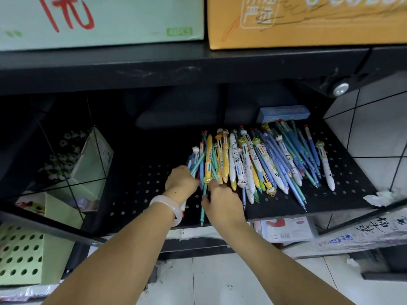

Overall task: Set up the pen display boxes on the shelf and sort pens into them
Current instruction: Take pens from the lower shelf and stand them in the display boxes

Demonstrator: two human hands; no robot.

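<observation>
With both arms reaching onto the black perforated shelf, hands meeting at the left end of a loose pile of pens. Left hand, wrist ringed by a pale bangle: fingers curled around a small bunch of pens at the pile's left edge, tips hidden behind the knuckles. Right hand: just beside the left, fingers bent down onto the pens, thumb alongside a teal pen that overhangs the shelf's front edge; whether gripping or only pressing, cannot tell. Pens lying roughly parallel, fanned front to back, mixed yellow, white and blue, many with small figure caps. Blue flat box at the back of the shelf, behind the pile. Green display box with round holes low at left, well apart from the pens; another pale green box, tilted, in the wire compartment at left. Above, on the upper shelf: green carton and orange carton side by side. White crumpled scrap at the shelf's right front corner.
</observation>
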